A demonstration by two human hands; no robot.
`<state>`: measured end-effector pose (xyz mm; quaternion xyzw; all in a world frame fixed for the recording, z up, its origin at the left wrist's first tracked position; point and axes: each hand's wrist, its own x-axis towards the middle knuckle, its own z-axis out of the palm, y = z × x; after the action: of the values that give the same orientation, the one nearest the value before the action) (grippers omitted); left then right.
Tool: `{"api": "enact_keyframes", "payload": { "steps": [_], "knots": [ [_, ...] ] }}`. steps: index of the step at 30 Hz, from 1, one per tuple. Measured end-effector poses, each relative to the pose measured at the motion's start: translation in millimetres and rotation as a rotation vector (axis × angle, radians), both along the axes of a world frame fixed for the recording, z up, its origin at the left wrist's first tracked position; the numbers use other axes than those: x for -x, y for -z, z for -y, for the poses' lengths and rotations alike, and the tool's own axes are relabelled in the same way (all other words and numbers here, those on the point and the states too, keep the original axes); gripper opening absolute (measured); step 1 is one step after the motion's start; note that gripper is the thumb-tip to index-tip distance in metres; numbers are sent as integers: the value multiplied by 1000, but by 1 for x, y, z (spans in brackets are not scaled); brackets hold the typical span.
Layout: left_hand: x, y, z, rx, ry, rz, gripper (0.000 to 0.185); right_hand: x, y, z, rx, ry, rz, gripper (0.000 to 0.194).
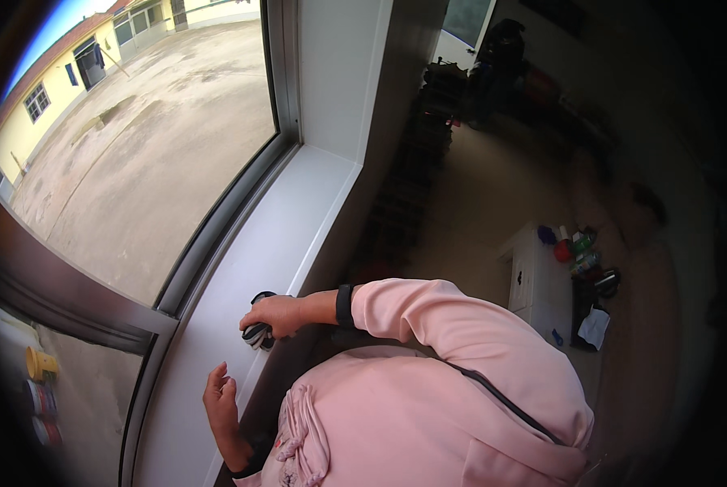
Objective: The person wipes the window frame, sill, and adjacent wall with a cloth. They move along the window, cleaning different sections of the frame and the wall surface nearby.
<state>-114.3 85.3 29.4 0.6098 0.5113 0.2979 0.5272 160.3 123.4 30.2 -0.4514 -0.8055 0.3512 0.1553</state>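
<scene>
My right hand (pixel 278 315) is closed over a bunched grey, white and black striped cloth (pixel 258 335), pressed against the white window sill (pixel 242 268) near its inner edge. Part of the cloth is hidden under my palm and fingers. Below and to the left, my left hand (pixel 220 395) is raised at the sill with nothing in it, its fingers loosely bent and apart. Beside the sill runs the metal window frame (pixel 229 213), with glass panes looking onto a concrete yard.
A white cabinet (pixel 540 274) stands to my right, holding bottles (pixel 584 263), a white paper or cloth (pixel 594 327) and other small items. Farther back, dark clutter lines the room beneath a door (pixel 461 42). Outside, several buckets (pixel 41 363) sit by the lower pane.
</scene>
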Motion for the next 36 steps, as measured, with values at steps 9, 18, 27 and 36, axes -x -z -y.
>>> {"api": "enact_keyframes", "payload": {
  "steps": [9, 18, 27, 36],
  "knots": [
    [-31, -11, -2, 47, 227, 27, 39, -76, 1, 80, 471, 446, -419, 67],
    [-78, -33, 34, 87, 245, 2, 39, -169, 74, 163, 720, 862, -799, 71],
    [-215, -13, 79, 391, 252, 69, 40, -308, 142, 274, 804, 956, -928, 67],
    [-272, -11, 96, 412, 203, 59, 40, -374, 163, 315, 786, 1184, -932, 66]
  ]
}}
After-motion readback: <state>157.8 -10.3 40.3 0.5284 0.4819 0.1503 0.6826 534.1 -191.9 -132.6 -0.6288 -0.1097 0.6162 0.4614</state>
